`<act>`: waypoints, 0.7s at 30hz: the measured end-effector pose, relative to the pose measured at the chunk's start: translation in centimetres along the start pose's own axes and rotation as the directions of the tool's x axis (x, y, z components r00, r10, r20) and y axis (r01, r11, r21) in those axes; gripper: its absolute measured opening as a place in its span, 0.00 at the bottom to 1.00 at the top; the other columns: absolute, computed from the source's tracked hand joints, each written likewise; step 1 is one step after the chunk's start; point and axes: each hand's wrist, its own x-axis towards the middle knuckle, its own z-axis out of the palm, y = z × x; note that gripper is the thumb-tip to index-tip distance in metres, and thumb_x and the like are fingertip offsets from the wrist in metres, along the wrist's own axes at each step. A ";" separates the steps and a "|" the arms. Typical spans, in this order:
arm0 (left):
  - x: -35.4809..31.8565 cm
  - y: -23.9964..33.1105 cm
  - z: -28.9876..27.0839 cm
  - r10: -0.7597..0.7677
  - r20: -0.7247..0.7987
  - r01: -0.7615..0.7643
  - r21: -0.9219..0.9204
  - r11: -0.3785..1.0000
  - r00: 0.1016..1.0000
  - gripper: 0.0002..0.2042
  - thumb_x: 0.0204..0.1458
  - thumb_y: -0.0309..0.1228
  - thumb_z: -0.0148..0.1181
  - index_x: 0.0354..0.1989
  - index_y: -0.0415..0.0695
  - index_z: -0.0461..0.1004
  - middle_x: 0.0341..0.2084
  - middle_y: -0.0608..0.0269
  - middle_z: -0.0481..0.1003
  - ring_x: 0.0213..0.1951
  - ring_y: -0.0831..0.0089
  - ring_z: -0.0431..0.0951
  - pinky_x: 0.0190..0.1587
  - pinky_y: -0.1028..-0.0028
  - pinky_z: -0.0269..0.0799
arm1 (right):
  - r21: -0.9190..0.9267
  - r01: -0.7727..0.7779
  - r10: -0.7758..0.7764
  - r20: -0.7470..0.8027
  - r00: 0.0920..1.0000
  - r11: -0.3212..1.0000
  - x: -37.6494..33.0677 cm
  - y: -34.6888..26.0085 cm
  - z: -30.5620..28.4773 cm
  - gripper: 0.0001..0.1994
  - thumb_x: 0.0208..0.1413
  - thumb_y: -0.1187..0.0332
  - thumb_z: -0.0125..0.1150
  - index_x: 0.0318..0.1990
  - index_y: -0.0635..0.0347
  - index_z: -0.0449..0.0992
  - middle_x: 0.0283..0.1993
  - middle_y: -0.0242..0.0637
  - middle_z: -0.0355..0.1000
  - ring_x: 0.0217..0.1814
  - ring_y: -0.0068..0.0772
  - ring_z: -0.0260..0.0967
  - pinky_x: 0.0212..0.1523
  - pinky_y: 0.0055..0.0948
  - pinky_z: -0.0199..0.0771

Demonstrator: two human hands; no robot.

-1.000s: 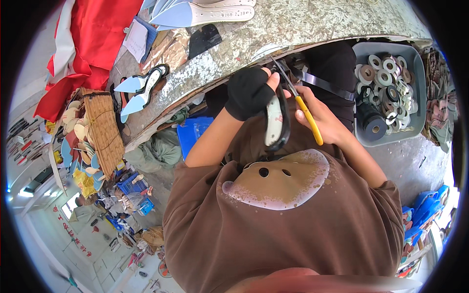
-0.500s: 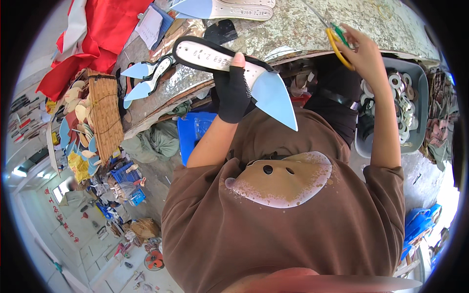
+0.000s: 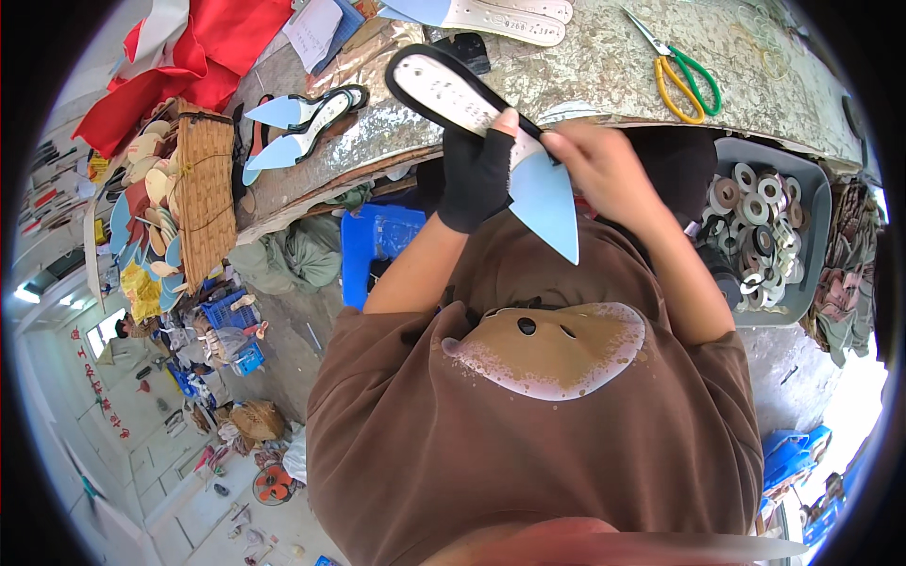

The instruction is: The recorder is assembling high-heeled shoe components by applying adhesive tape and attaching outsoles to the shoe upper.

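My left hand [image 3: 475,179], in a black fingerless glove, is closed around the middle of a shoe insole [image 3: 545,193]. The insole has a white heel part and a pale blue pointed toe, tilted down toward my lap. Black edging [image 3: 396,83] runs round its heel. At the far side of the blue part, my right hand [image 3: 604,168] is bare and closed, its fingertips pinching the edging; the exact grip is partly hidden. Scissors [image 3: 668,54] with one yellow and one green handle lie on the worktable [image 3: 585,90], beyond my right hand.
Insoles with black edging [image 3: 307,127] lie on the table at left; more white insoles [image 3: 514,19] are at the far edge. A grey bin [image 3: 813,236] of tape rolls [image 3: 755,208] stands at right. A woven basket [image 3: 203,189] and blue stool [image 3: 363,250] are at left.
The scissors have left my right hand and now rest on the table. My right hand has come down left to the insole. My left hand still holds the insole, slightly shifted right.
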 end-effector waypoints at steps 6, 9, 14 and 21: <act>-0.7 -0.6 -0.5 -0.029 -0.070 0.035 0.078 0.996 0.997 0.09 0.58 0.30 0.56 0.29 0.38 0.74 0.23 0.68 0.74 0.26 0.81 0.72 0.29 0.75 0.67 | -0.084 -0.075 0.083 0.087 0.993 0.994 2.0 0.3 2.5 0.19 0.64 0.55 0.52 0.30 0.63 0.72 0.24 0.48 0.68 0.28 0.50 0.67 0.30 0.42 0.65; -0.6 -2.7 -2.7 -0.115 -0.053 0.117 0.022 0.993 0.992 0.08 0.57 0.30 0.58 0.31 0.38 0.76 0.22 0.68 0.75 0.26 0.80 0.74 0.28 0.73 0.67 | 0.157 -0.126 0.098 0.171 0.980 0.980 1.9 1.5 3.7 0.18 0.64 0.57 0.54 0.26 0.63 0.67 0.22 0.40 0.64 0.25 0.35 0.63 0.28 0.35 0.63; -0.6 -2.1 -3.5 0.054 -0.084 -0.035 0.214 0.976 0.995 0.16 0.59 0.43 0.58 0.33 0.39 0.76 0.24 0.62 0.77 0.27 0.72 0.77 0.30 0.71 0.70 | 0.343 -0.148 0.146 0.029 0.989 0.928 1.8 2.9 6.6 0.19 0.62 0.63 0.57 0.23 0.62 0.60 0.22 0.28 0.54 0.28 0.19 0.52 0.29 0.26 0.58; 0.9 -0.6 -8.4 0.007 -0.114 -0.006 0.013 1.000 0.993 0.26 0.57 0.56 0.51 0.34 0.42 0.75 0.23 0.54 0.77 0.28 0.61 0.79 0.33 0.65 0.74 | -0.185 0.168 -0.153 0.091 0.984 0.968 3.0 1.5 8.1 0.15 0.56 0.58 0.62 0.26 0.60 0.71 0.25 0.43 0.67 0.31 0.49 0.70 0.32 0.41 0.69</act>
